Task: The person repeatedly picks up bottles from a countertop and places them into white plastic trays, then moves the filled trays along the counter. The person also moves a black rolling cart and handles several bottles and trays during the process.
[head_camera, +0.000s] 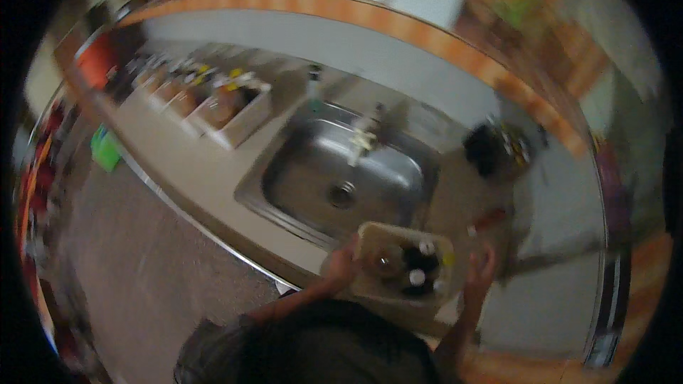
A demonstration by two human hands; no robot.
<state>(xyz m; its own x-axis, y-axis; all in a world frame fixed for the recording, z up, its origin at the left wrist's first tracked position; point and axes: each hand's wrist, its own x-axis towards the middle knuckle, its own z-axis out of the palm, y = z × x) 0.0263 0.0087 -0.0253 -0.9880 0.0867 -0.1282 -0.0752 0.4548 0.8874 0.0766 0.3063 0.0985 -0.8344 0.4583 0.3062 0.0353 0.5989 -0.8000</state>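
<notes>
A light plastic basket (397, 298) stands on the counter close to my body, at the near right corner of the sink. Inside it are a brownish rounded item (381, 264), dark items and small containers with white and yellow caps, all blurred. My left hand (344, 264) is at the basket's left side, its fingers at the rim. My right hand (483, 264) is raised just off the basket's right side, fingers apart, with nothing seen in it. Beyond that hand a reddish-brown object (488, 221) lies on the counter.
The steel sink (277, 170) with its faucet (363, 138) lies ahead. Several similar filled baskets (240, 128) stand in a row at the left, near an orange-red container (97, 61). A dark holder with utensils (483, 149) stands at the right. A bottle (314, 85) is behind the sink.
</notes>
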